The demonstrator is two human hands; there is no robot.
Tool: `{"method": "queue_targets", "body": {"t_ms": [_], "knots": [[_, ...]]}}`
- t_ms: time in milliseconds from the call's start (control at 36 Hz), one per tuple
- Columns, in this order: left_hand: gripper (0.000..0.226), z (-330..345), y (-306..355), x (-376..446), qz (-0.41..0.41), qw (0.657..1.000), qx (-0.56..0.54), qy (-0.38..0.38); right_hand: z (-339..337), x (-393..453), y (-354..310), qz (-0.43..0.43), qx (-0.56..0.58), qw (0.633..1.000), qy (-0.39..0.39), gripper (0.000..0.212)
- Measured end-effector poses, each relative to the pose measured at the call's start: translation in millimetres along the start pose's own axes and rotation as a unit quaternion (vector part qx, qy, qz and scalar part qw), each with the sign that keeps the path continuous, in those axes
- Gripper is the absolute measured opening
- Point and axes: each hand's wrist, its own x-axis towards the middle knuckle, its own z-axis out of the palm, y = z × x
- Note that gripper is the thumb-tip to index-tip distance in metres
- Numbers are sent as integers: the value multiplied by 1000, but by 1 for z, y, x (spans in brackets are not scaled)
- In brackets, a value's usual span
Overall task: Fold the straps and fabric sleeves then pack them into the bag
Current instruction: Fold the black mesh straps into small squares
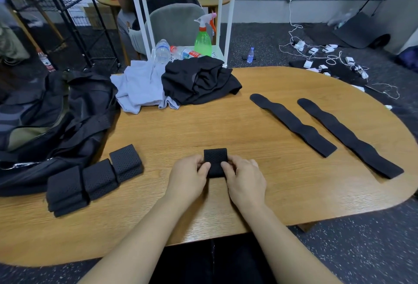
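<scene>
Folded perforated black strap on the wooden worktop, pinched between left hand and right hand, thumbs curled onto its near edge. Three folded straps left of it beside the open black bag; two flat straps to its right.

Left hand, right hand, apparently pinching.

Black perforated folded strap, plain black long straps, pale grey garment, tan wood-grain table.
</scene>
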Motion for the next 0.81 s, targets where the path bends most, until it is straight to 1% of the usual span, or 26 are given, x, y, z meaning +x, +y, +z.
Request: {"method": "queue_targets", "body": {"t_ms": [167,222,278,333,444,500,583,639,667,722,806], "knots": [[11,2,-1,10,-48,999,2,12,5,7,-3,16,-24,1000,3,39],[13,2,0,12,-55,998,4,20,5,9,-4,18,-35,999,2,41],[18,2,2,12,-41,999,16,30,5,10,-4,12,-51,999,0,43],[22,2,5,9,-6,998,42,40,5,9,-5,2,-64,998,-1,42],[27,4,6,5,45,994,93,40,14,8,-2,-47,-75,996,26,32],[28,3,8,4,52,991,120,30,17,10,1,-66,-93,992,55,28],[31,0,10,3,46,991,125,20,16,11,0,-88,-120,986,79,23],[32,-1,8,2,40,992,121,14,15,11,1,-82,-114,986,87,20],[32,-1,7,1,39,993,114,11,14,10,1,-72,-107,989,77,23],[33,-1,5,-3,36,996,86,1,12,5,1,-61,-95,993,29,37],[37,-4,2,-13,43,997,58,-32,10,-10,2,-94,-70,993,-31,54]]}}
